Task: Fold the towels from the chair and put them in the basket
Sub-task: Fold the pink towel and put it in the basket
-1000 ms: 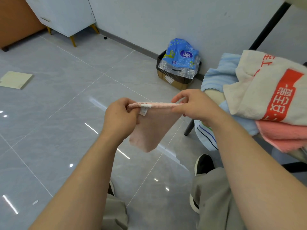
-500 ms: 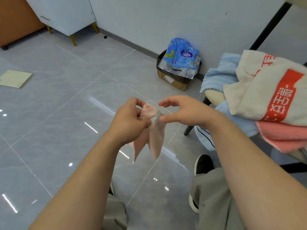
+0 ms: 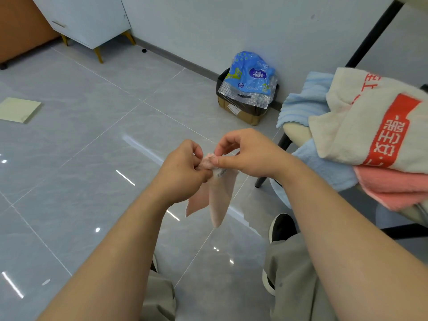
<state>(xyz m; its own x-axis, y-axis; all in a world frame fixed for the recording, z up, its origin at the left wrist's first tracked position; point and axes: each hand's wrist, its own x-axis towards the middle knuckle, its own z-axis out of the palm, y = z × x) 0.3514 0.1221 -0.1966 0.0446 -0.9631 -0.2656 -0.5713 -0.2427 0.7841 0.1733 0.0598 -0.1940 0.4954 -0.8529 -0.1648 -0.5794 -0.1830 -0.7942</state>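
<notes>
A small pale pink towel (image 3: 218, 195) hangs folded in front of me, its top edge bunched between both hands. My left hand (image 3: 183, 167) pinches that top edge from the left. My right hand (image 3: 245, 154) pinches the same edge from the right with thumb and forefinger. On the chair (image 3: 297, 133) at the right lie more towels: a white one with a red band (image 3: 370, 121) on top, light blue ones (image 3: 305, 100) and a coral pink one (image 3: 393, 186) beneath. No basket is in view.
A cardboard box with a blue plastic pack (image 3: 249, 86) stands by the wall. A white cabinet (image 3: 85, 19) is at the back left, a flat pale board (image 3: 19, 110) lies on the tiled floor. My legs and shoes are below.
The towel was stretched flat between my hands a second ago. My hands have come together, folding it in half, and both now pinch the joined top edge.
</notes>
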